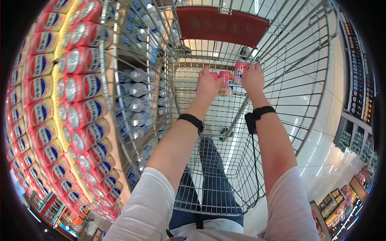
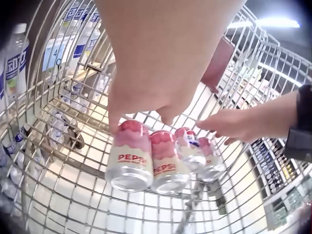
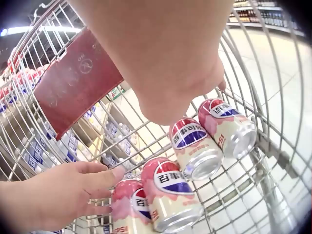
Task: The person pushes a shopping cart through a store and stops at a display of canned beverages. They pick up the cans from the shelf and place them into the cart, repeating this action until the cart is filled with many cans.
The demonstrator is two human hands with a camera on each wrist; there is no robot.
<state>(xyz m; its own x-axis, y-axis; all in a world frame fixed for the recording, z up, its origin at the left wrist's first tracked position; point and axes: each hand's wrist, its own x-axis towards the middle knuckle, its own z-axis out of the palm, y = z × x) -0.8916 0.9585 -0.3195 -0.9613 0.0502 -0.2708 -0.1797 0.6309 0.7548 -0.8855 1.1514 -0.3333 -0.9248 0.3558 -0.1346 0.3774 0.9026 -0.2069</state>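
Several pink-and-cream Pepsi cans (image 1: 226, 83) lie side by side on the wire of a shopping cart, their silver ends towards the person. The left hand (image 1: 208, 84) is at the leftmost can (image 2: 130, 151); in the right wrist view that hand (image 3: 66, 192) has its fingers extended beside the can, thumb near its top. Over the rightmost cans (image 3: 226, 127) is the right hand (image 1: 253, 79). From the left wrist camera, the right hand's fingers (image 2: 214, 124) look loosely extended above them. The right wrist view hides most of its fingertips.
A red panel (image 1: 223, 25) hangs at the cart's far end. Stacked Pepsi packs (image 1: 86, 86) and shelves of water bottles (image 1: 138, 102) stand close on the left. White floor tiles (image 1: 301, 168) and more shelves (image 1: 358, 80) are to the right.
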